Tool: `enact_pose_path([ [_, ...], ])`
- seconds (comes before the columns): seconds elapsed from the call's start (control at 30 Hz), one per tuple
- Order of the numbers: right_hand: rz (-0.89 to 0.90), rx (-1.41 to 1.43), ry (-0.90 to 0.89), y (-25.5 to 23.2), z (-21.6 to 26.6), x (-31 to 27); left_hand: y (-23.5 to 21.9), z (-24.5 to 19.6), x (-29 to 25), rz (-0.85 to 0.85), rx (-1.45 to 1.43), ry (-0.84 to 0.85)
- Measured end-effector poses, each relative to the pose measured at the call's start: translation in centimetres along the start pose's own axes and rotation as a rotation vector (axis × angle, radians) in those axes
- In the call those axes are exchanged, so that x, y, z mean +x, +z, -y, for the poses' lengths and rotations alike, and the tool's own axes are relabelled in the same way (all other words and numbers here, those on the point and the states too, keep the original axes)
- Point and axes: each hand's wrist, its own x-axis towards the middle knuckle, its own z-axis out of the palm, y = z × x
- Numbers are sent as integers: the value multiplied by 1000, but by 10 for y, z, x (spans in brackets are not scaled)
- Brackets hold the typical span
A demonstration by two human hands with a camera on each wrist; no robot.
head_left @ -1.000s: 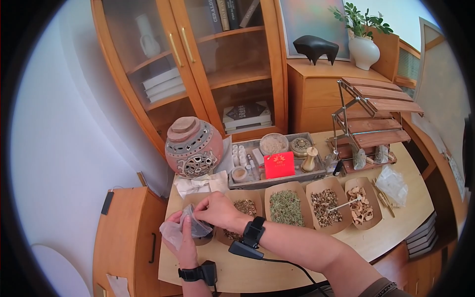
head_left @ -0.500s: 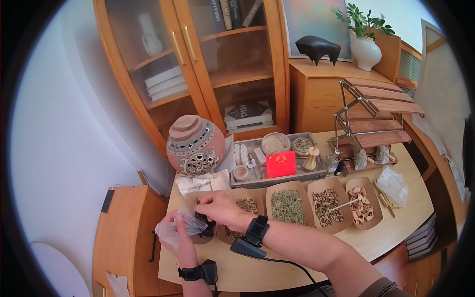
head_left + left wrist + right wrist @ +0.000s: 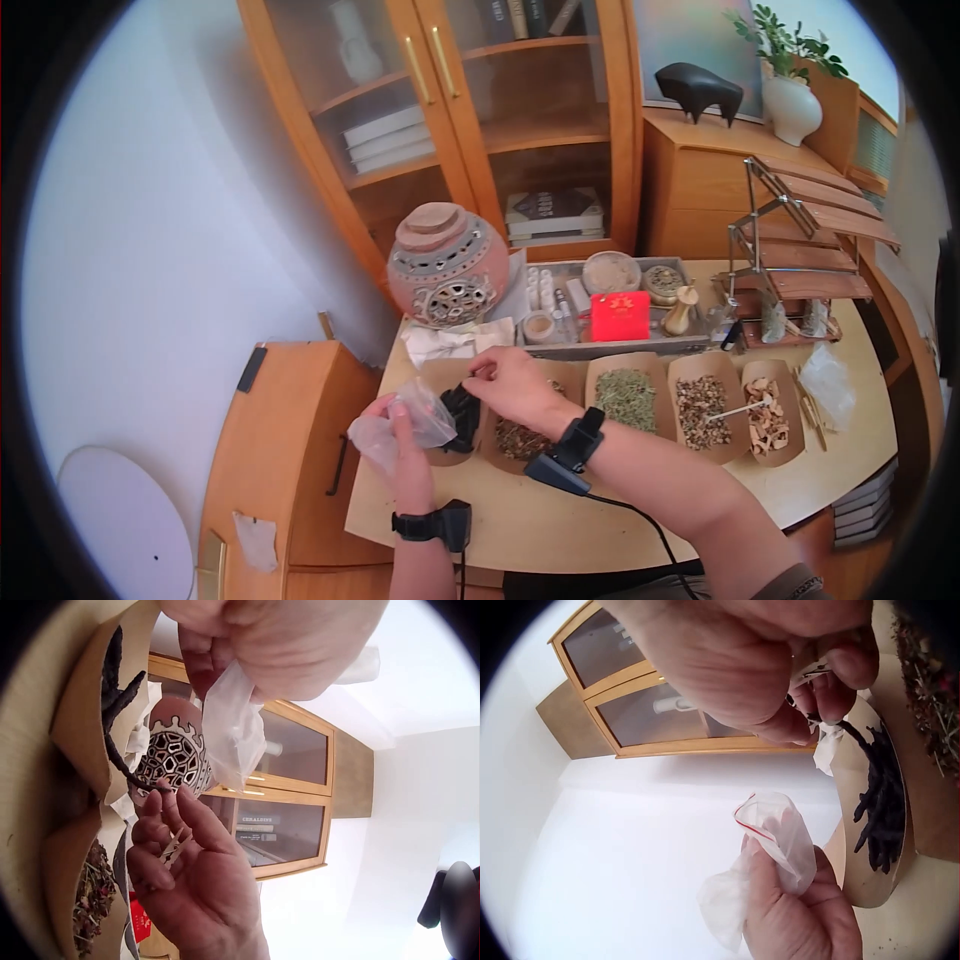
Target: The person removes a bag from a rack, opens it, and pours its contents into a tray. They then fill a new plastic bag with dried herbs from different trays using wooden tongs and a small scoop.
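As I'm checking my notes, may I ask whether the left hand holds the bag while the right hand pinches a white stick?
Almost: the right hand pinches a black stick, not a white one, as the right wrist view shows; the left hand does hold the bag.

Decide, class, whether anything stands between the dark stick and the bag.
Nothing visible does: only air separates the stick, pinched by the right hand, from the bag, held in the left hand. The stick's lower end, though, seems to lie among the dark pieces in the tray.
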Motion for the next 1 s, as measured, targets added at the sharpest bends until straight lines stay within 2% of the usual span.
enact_pose_path([
  [0.1, 120, 129, 31, -1, 10, -5, 3, -7, -1, 13, -9, 8],
  [0.2, 167, 139, 46, -3, 23, -12, 6, -9, -2, 16, -35, 12],
  [0.27, 148, 120, 31, 2, 17, -10, 7, -10, -3, 23, -51, 6],
  [0.33, 123, 99, 16, 6, 13, -8, 7, -11, -3, 24, 24, 68],
  [0.43, 204, 21, -1, 3, 16, -6, 0, 1, 0, 50, 8, 3],
  [0.53, 22, -36, -150, 11, 6, -6, 4, -2, -2, 50, -95, -9],
  [0.63, -47, -166, -116, 3, 12, -2, 1, 3, -1, 36, -40, 16],
  [0.77, -42, -184, -87, -3, 19, 0, 1, 3, 0, -17, -97, 5],
  [0.87, 17, -60, -96, -4, 16, 1, 4, -3, -2, -44, -144, -3],
  [1.0, -31, -155, -229, 4, 9, -3, 3, -4, 0, -36, -137, 2],
])
